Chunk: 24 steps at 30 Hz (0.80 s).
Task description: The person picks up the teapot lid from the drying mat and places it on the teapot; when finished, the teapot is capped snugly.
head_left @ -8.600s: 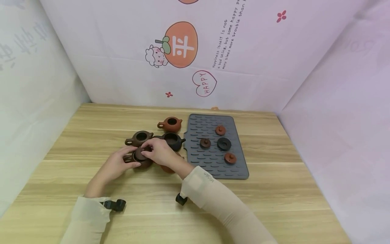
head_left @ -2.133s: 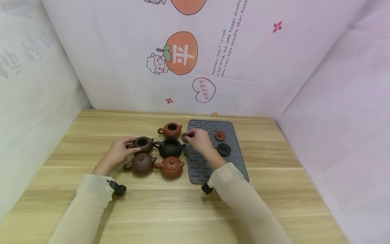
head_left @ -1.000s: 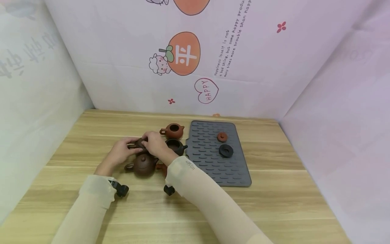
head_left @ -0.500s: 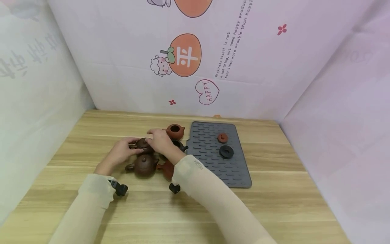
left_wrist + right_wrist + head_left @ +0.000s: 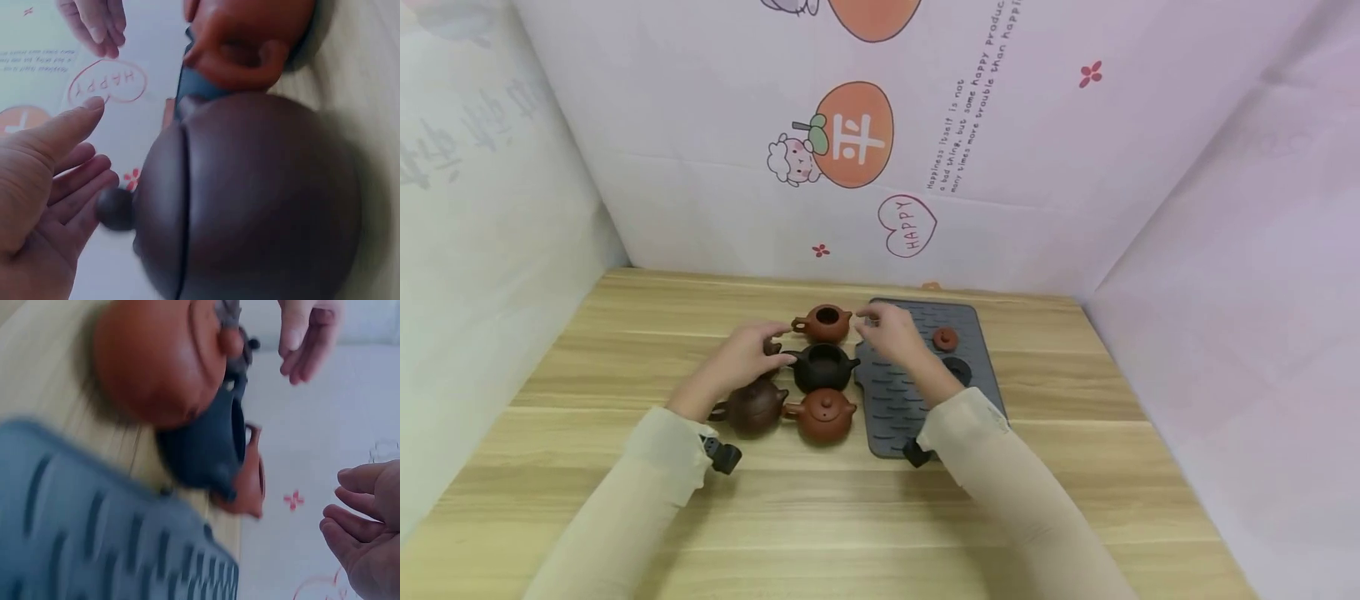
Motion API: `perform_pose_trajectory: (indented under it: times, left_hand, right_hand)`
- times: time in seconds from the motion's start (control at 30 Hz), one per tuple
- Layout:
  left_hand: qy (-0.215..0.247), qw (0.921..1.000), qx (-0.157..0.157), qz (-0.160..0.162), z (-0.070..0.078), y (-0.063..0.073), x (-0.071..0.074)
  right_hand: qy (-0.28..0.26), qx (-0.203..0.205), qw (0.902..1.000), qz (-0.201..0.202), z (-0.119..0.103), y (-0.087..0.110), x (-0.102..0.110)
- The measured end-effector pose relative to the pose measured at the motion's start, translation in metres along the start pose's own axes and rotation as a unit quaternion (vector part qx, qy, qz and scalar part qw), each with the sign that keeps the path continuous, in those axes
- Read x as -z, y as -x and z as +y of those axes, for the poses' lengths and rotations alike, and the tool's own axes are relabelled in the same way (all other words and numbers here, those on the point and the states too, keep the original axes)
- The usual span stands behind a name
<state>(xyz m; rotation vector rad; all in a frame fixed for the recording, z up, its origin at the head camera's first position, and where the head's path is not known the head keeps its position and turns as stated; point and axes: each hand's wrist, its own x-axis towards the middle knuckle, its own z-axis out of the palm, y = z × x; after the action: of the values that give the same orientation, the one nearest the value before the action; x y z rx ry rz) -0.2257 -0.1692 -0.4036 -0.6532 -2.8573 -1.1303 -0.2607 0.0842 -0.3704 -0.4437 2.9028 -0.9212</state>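
Note:
My left hand (image 5: 737,358) hovers over the small brown teapot (image 5: 772,350), largely hiding it, with fingertips near the handle of the lidless black teapot (image 5: 820,379). Its thumb and fingers are spread and hold nothing. My right hand (image 5: 891,335) is above the left part of the grey mat (image 5: 887,412), fingers loosely bent with nothing between them, beside the spout of the lidless reddish teapot (image 5: 820,333). In front stand a dark brown teapot (image 5: 269,194) and an orange-red teapot (image 5: 150,359), both with lids on.
On the mat lie a red lid (image 5: 945,338) and a black lid (image 5: 957,371), the black one partly behind my right wrist. The teapots stand close together left of the mat on the wooden table (image 5: 820,517). Printed white cloth (image 5: 1000,233) walls the back and sides.
Two lids left the mat: the brown one went onto the small brown teapot, a red one onto the front orange-red teapot. Just now both hands let go and moved right.

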Motion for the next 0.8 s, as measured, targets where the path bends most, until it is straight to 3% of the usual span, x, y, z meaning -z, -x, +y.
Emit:
perform_pose_trajectory:
  times: [0.23, 0.5, 0.8]
  left_hand:
    - [-0.028, 0.9986, 0.002, -0.045, 0.006, -0.006, -0.012]
    - [-0.076, 0.9941, 0.013, -0.076, 0.001, -0.015, -0.026]
    - [-0.097, 0.9913, 0.023, -0.086, 0.002, -0.022, -0.033]
  right_hand:
    - [-0.01, -0.034, 0.9993, 0.015, 0.038, 0.015, 0.013]
    - [-0.019, -0.054, 0.9976, 0.039, 0.081, 0.031, 0.029]
    - [-0.031, -0.085, 0.9951, 0.04, 0.13, 0.049, 0.038]
